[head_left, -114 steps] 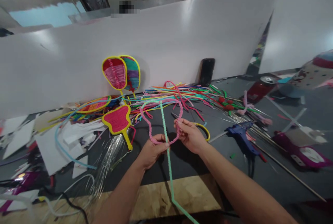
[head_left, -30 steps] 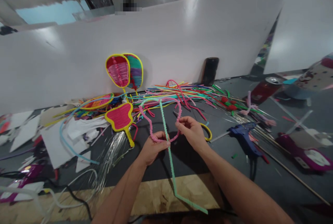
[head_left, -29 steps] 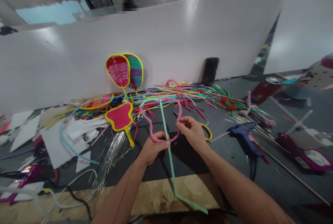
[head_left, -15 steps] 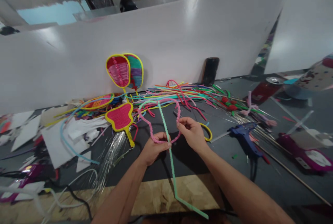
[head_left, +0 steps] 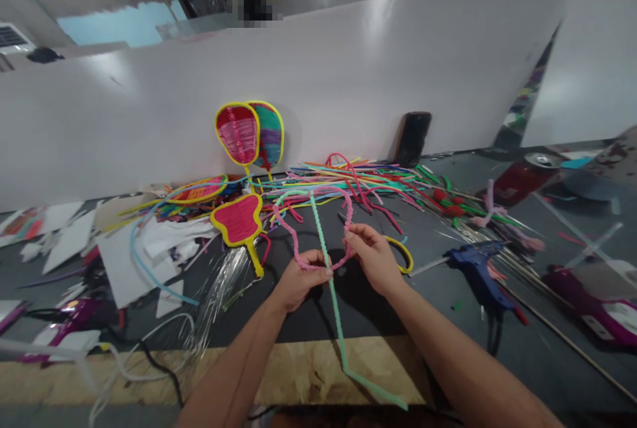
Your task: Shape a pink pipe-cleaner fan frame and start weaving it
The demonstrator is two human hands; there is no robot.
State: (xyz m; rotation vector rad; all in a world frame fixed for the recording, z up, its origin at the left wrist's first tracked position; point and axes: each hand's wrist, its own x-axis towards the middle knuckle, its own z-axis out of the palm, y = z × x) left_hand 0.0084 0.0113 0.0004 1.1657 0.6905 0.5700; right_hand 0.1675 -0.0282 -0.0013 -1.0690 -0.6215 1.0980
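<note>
Head cam: pink frame (head_left: 294,242) is held up centre, btwn both hands, over the dark worktop (head_left: 308,322). It's a fuzzy, crinkled closed-looking outline, wide up top, nipped at the L side, rounded at the bottom; upper-L stretch is pale green instead of pink. Green stem (head_left: 322,235), same crinkly look, runs from the frame's top down the middle, crosses the bottom edge, carries on well below it, then bends sharply R, its tail over the wood strip (head_left: 293,375). L hand (head_left: 301,279): thumb + fingers pinching bottom of frame where stem crosses. R hand (head_left: 373,255): thumb + index pinching frame's lower R side; other fingers curled. Harder bits: L thumb covers part of the crossing, so can't tell if stem's fixed there; L fingers partly hidden behind frame. Top of frame overlaps the multicol. pile (head_left: 348,179), so the stem's upper join is hard to make out. Yellow loop (head_left: 409,259) just beyond R hand is part-hidden; can't tell what it belongs to. Both forearms cut off at bottom edge; spotted item (head_left: 617,159) far R is blurred + cut off by the edge.
</note>
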